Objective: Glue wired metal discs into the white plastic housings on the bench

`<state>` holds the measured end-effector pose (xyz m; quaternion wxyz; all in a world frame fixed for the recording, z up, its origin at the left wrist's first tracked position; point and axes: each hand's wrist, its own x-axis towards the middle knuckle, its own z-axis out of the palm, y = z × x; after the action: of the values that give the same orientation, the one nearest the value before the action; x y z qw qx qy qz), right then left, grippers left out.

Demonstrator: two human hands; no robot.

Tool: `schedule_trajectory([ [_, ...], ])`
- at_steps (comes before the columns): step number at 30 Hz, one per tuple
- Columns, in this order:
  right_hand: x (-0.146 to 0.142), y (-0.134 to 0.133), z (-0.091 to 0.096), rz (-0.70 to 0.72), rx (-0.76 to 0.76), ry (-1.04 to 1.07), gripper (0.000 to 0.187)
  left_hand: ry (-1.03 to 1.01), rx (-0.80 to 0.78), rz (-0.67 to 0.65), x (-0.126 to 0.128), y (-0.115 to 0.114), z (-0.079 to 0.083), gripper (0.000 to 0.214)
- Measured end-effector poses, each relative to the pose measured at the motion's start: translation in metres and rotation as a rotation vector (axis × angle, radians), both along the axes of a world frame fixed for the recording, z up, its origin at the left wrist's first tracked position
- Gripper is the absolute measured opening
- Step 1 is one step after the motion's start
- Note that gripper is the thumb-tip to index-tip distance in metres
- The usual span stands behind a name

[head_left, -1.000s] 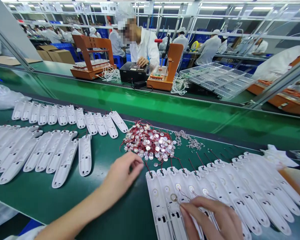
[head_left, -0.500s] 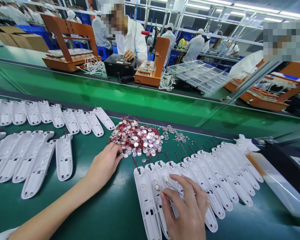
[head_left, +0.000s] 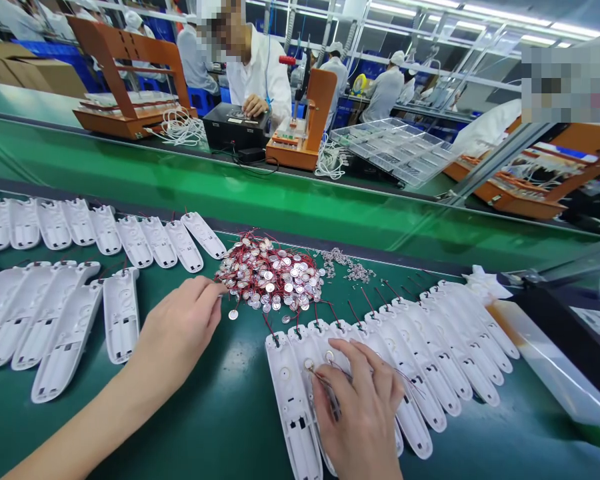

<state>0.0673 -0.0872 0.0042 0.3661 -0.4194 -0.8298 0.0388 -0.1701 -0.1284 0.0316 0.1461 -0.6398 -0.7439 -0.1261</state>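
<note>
My left hand is at the left edge of a pile of round metal discs with red wires. Its fingers are pinched, and what they hold, if anything, is hidden. Over a row of white plastic housings, my right hand pinches a small wired disc between thumb and index finger. Another disc shows beside the fingers, and thin wires trail past the hand. Red wires stick up from the tops of several housings. The right palm covers part of the row.
More white housings lie at left, with another row behind them. Small clear parts are scattered right of the pile. A green barrier runs across the back. Beyond it, a person works at a black box among orange fixtures.
My left hand has drawn back slightly left from the pile, and one disc now lies apart at its front edge. My right hand has shifted slightly left, still pinching.
</note>
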Motion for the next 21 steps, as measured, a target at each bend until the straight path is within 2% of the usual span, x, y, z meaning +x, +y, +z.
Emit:
schedule_trajectory([
  [3, 0.003, 0.000, 0.002, 0.049, 0.021, -0.067, 0.021, -0.103, 0.008, -0.016, -0.001, -0.004, 0.007, 0.025],
  [7, 0.001, 0.002, -0.001, 0.061, 0.033, -0.113, 0.038, -0.335, 0.101, -0.106, 0.003, -0.008, 0.017, 0.019],
  [10, 0.000, 0.003, 0.001, 0.073, 0.028, -0.137, 0.039, -0.429, 0.144, -0.194, 0.009, -0.009, 0.022, 0.014],
  [13, 0.000, 0.004, 0.012, 0.092, 0.023, -0.078, 0.028, -0.575, 0.120, -0.270, 0.018, -0.009, 0.023, 0.013],
  [15, -0.003, 0.005, 0.024, 0.167, 0.066, -0.043, 0.020, -0.699, 0.099, -0.324, 0.026, -0.010, 0.024, 0.015],
  [18, -0.011, 0.009, 0.041, 0.319, 0.209, -0.057, 0.026, -0.845, 0.049, -0.461, 0.041, -0.014, 0.029, 0.018],
  [21, -0.015, 0.015, 0.048, 0.403, 0.305, -0.117, 0.023, -0.904, -0.057, -0.604, 0.052, -0.018, 0.039, 0.022],
])
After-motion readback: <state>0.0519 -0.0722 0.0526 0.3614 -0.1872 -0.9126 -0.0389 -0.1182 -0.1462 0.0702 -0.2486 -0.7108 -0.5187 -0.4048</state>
